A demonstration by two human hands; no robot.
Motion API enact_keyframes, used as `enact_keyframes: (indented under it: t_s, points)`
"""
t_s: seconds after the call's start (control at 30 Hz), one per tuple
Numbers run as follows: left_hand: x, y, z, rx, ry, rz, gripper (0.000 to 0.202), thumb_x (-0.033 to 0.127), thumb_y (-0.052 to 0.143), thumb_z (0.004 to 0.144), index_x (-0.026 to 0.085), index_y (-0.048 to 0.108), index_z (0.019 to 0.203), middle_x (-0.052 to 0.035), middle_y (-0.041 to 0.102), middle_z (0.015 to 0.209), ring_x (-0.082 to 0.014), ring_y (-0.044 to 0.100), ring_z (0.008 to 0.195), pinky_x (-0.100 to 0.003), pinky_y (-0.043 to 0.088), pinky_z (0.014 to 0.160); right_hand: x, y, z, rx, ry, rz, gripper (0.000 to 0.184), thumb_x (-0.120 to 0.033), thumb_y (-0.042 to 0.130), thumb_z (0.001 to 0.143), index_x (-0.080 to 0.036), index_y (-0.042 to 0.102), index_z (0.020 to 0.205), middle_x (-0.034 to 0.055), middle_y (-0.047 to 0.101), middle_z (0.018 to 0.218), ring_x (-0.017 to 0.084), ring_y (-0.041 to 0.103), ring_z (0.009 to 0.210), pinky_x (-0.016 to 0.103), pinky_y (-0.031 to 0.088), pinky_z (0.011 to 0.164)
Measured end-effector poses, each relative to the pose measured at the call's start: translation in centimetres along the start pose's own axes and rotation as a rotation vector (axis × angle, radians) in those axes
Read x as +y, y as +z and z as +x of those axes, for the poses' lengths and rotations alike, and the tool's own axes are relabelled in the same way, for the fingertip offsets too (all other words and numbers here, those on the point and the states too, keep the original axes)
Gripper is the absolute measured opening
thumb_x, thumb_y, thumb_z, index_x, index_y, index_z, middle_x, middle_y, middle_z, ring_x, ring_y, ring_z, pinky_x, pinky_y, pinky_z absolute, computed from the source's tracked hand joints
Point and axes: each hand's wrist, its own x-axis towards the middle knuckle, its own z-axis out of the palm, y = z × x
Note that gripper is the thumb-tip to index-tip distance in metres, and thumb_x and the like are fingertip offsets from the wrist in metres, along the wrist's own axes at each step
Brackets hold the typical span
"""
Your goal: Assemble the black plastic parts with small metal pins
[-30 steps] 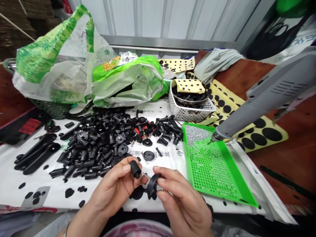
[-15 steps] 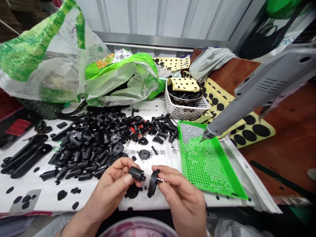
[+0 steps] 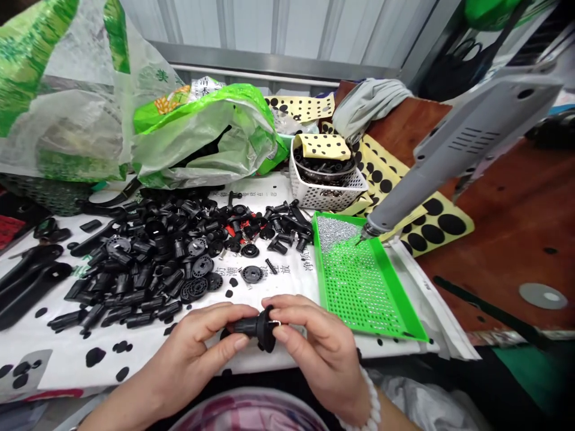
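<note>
Close to the table's front edge, my left hand (image 3: 211, 338) is closed around a ribbed black plastic knob (image 3: 245, 325). Thumb and fingers of my right hand (image 3: 309, 344) pinch a round black disc (image 3: 268, 329), which now sits against the knob's end. A short bit of bent metal wire (image 3: 275, 323) pokes out on the disc's right side, by my right fingertips. Beyond my hands, a loose black toothed disc (image 3: 252, 274) and a small black spring (image 3: 271, 266) lie on the white sheet. My fingers hide part of the joint between knob and disc.
A heap of black plastic parts (image 3: 148, 257) covers the left and middle. At right, a grey electric screwdriver (image 3: 431, 161) hangs with its tip over a green perforated tray (image 3: 420, 320) of small screws. Behind stand a white basket (image 3: 309, 190) and green-white plastic bags (image 3: 211, 137).
The knob and disc, apart with wire showing between them, are now together. My hands have come closer to each other. The whole view has shifted slightly.
</note>
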Motion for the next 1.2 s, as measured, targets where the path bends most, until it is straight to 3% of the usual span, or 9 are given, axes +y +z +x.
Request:
enact_keyframes:
  t_s: [0.1, 0.23, 0.3, 0.47, 0.6, 0.83, 0.97, 1.07, 1.2]
  points:
    - [0.3, -0.2, 0.2, -0.029, -0.009, 0.023, 0.023, 0.029, 0.065, 0.079, 0.031, 0.071, 0.101, -0.0028, 0.071, 0.102, -0.0206, 0.064, 0.093, -0.023, 0.048, 0.083, -0.4, -1.0, 0.6, -0.187, -0.139, -0.165, 0.032, -0.028, 0.053, 0.091, -0.013, 0.055, 0.119, 0.0125, 0.068, 0.107, 0.020, 0.065, 0.098, 0.032, 0.056, 0.083]
    - [0.6, 0.2, 0.2, -0.119, -0.118, -0.189, 0.025, 0.034, 0.063, 0.080, 0.027, 0.071, 0.102, -0.0031, 0.072, 0.086, -0.0154, 0.061, 0.070, -0.020, 0.049, 0.064, -0.9, -1.8, 1.3, -0.409, -0.292, -0.444, 0.033, -0.029, 0.043, 0.096, -0.010, 0.053, 0.121, 0.0144, 0.067, 0.108, 0.021, 0.064, 0.098, 0.034, 0.057, 0.081]
    - [0.7, 0.3, 0.1, -0.172, -0.142, -0.259, 0.027, 0.035, 0.062, 0.081, 0.024, 0.071, 0.104, -0.0022, 0.069, 0.078, -0.0121, 0.054, 0.060, -0.018, 0.046, 0.055, -1.0, -1.8, 1.5, -0.442, -0.328, -0.546, 0.032, -0.027, 0.039, 0.097, -0.008, 0.055, 0.117, 0.0152, 0.068, 0.103, 0.022, 0.066, 0.090, 0.037, 0.058, 0.077]
    - [0.7, -0.1, 0.2, -0.254, -0.086, -0.142, 0.021, 0.034, 0.059, 0.084, 0.020, 0.072, 0.093, -0.0023, 0.064, 0.078, -0.0122, 0.050, 0.064, -0.019, 0.042, 0.057, -1.3, -1.7, 1.6, -0.528, -0.394, -0.638, 0.034, -0.022, 0.035, 0.098, -0.002, 0.054, 0.118, 0.0195, 0.067, 0.106, 0.025, 0.065, 0.092, 0.040, 0.058, 0.075]
    - [0.2, -0.8, 0.3, -0.351, -0.188, -0.313, 0.028, 0.039, 0.058, 0.084, 0.017, 0.070, 0.093, -0.0022, 0.061, 0.067, -0.0105, 0.046, 0.056, -0.019, 0.037, 0.051, -1.8, -1.6, 1.7, -0.581, -0.501, -0.724, 0.033, -0.013, 0.035, 0.095, -0.004, 0.054, 0.120, 0.0215, 0.064, 0.114, 0.026, 0.064, 0.095, 0.041, 0.057, 0.078]
    - [-0.3, -0.2, -0.1, -0.556, -0.461, -0.910, 0.036, 0.046, 0.070, 0.070, 0.012, 0.072, 0.081, 0.0045, 0.048, 0.046, -0.0026, 0.025, 0.034, -0.020, 0.034, 0.041, -2.0, -1.7, 2.9, -0.688, -0.459, -0.583, 0.032, -0.021, 0.037, 0.097, -0.007, 0.050, 0.122, 0.0148, 0.065, 0.110, 0.021, 0.062, 0.095, 0.034, 0.055, 0.081]
    - [-0.1, 0.3, -0.9, -0.631, -0.606, -0.989, 0.042, 0.052, 0.073, 0.063, 0.011, 0.073, 0.073, 0.0025, 0.050, 0.042, -0.0034, 0.030, 0.028, -0.018, 0.026, 0.034, -2.8, -1.9, 3.7, -0.741, -0.531, -0.551, 0.031, -0.013, 0.032, 0.097, -0.007, 0.050, 0.121, 0.0127, 0.067, 0.106, 0.020, 0.063, 0.085, 0.035, 0.054, 0.080]
    - [-0.2, 0.3, -1.1, -0.609, -0.569, -0.949, 0.044, 0.053, 0.070, 0.067, 0.010, 0.071, 0.073, -0.0001, 0.054, 0.043, -0.0051, 0.038, 0.029, -0.018, 0.026, 0.034, -3.6, -1.8, 3.9, -0.758, -0.500, -0.557, 0.036, -0.027, 0.031, 0.100, -0.003, 0.049, 0.120, 0.0151, 0.067, 0.106, 0.021, 0.064, 0.084, 0.034, 0.054, 0.079]
    - [-0.2, -0.1, -0.9, -0.507, -0.426, -0.802, 0.035, 0.048, 0.065, 0.076, 0.013, 0.066, 0.079, -0.0049, 0.066, 0.060, -0.0072, 0.051, 0.042, -0.016, 0.034, 0.042, -3.9, -1.5, 3.5, -0.707, -0.317, -0.539, 0.042, -0.039, 0.036, 0.097, -0.006, 0.052, 0.117, 0.0132, 0.069, 0.099, 0.019, 0.065, 0.086, 0.028, 0.055, 0.075]
